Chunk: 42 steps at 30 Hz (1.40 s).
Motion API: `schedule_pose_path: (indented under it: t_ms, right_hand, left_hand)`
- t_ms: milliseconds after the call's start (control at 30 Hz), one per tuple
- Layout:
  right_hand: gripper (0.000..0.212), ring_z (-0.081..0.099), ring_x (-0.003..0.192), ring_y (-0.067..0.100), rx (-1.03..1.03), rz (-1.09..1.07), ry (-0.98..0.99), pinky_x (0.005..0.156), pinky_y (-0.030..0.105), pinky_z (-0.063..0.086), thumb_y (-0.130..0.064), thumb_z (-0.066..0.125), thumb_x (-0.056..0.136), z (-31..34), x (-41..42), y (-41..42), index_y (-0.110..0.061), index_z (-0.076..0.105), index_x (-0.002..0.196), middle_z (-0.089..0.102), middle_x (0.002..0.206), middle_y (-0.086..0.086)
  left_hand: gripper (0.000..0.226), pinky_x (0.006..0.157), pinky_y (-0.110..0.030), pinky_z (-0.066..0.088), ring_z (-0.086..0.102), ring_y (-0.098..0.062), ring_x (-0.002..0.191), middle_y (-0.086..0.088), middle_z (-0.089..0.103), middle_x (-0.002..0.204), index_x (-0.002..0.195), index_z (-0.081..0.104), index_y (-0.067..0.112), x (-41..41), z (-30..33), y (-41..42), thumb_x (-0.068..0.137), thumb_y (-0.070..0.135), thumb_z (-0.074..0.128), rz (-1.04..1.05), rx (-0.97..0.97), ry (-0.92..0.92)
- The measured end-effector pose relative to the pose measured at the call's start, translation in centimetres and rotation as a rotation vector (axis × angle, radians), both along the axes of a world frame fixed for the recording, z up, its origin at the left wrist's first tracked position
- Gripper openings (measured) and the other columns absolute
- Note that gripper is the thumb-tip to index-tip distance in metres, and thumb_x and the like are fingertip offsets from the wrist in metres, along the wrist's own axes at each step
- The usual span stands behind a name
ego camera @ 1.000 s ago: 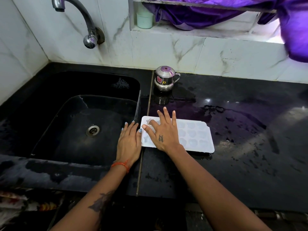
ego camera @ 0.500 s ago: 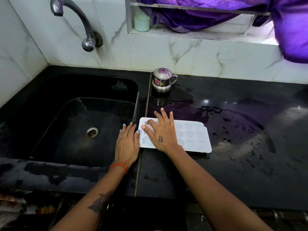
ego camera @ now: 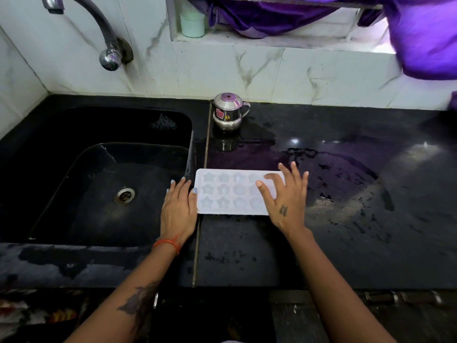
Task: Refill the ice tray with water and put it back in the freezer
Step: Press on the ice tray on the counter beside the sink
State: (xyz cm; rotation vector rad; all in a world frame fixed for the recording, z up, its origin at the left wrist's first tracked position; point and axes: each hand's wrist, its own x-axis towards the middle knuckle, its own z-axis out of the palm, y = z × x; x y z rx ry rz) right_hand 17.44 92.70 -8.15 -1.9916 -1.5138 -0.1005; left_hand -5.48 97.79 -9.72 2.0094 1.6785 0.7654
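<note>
A white ice tray with star and round moulds lies flat on the black wet counter, just right of the sink. My left hand lies flat at the tray's left end, thumb touching its edge. My right hand rests with spread straight fingers on the tray's right end, covering that part. Whether the moulds hold water cannot be told.
A black sink with a drain lies to the left under a chrome tap. A small steel jug stands behind the tray. Purple cloth hangs at the upper right. A pale green cup sits on the ledge.
My right hand has slid from the tray's left end to its right end, uncovering the left moulds. The left hand has stayed at the tray's left edge.
</note>
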Motion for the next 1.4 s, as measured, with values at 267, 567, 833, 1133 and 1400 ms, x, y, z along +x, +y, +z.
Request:
schedule_pose_path:
  t_ms: [267, 567, 833, 1133, 1400]
  right_hand:
    - [0.060, 0.025, 0.142, 0.031, -0.015, -0.075, 0.000, 0.118, 0.049, 0.003, -0.067, 0.033, 0.087, -1.6, 2.1, -2.4, -0.015, 0.061, 0.096, 0.051, 0.136, 0.013]
    - [0.074, 0.022, 0.143, 0.032, -0.060, -0.079, -0.027, 0.118, 0.046, 0.001, -0.072, 0.018, 0.088, -2.4, 2.2, -2.5, -0.017, 0.065, 0.103, 0.048, 0.139, 0.014]
    - [0.072, 0.025, 0.141, 0.034, -0.063, -0.121, -0.057, 0.117, 0.049, 0.004, -0.072, 0.021, 0.088, -2.4, 2.2, -2.7, -0.018, 0.066, 0.100, 0.050, 0.137, 0.018]
    - [0.072, 0.022, 0.143, 0.033, -0.087, -0.154, -0.076, 0.118, 0.050, 0.004, -0.074, 0.020, 0.087, -2.1, 2.1, -2.7, -0.021, 0.066, 0.102, 0.045, 0.142, 0.021]
    - [0.070, 0.028, 0.140, 0.034, -0.029, -0.130, -0.086, 0.117, 0.048, 0.005, -0.071, 0.024, 0.088, -2.3, 2.2, -2.7, -0.019, 0.069, 0.099, 0.048, 0.139, 0.019]
  left_hand:
    - [0.046, 0.119, -0.033, 0.010, 0.018, -0.022, 0.145, -0.008, 0.035, 0.151, 0.140, 0.041, 0.008, 0.0, 0.1, 0.0, 0.102, 0.030, 0.030, -0.001, -0.011, 0.011]
    - [0.047, 0.119, -0.034, 0.011, 0.018, -0.021, 0.145, -0.008, 0.035, 0.151, 0.141, 0.040, 0.009, 0.0, 0.0, -0.1, 0.102, 0.032, 0.029, -0.002, -0.014, 0.023]
    - [0.046, 0.119, -0.034, 0.010, 0.018, -0.022, 0.145, -0.009, 0.035, 0.151, 0.140, 0.041, 0.008, 0.0, 0.1, -0.3, 0.102, 0.031, 0.029, 0.002, -0.013, 0.017]
    - [0.046, 0.119, -0.035, 0.011, 0.018, -0.024, 0.145, -0.010, 0.036, 0.150, 0.140, 0.041, 0.006, 0.0, 0.2, -0.3, 0.102, 0.029, 0.029, -0.001, -0.019, 0.018]
    - [0.046, 0.120, -0.035, 0.011, 0.018, -0.023, 0.145, -0.010, 0.035, 0.151, 0.139, 0.041, 0.006, -0.1, 0.1, -0.3, 0.102, 0.029, 0.028, -0.014, -0.026, 0.009]
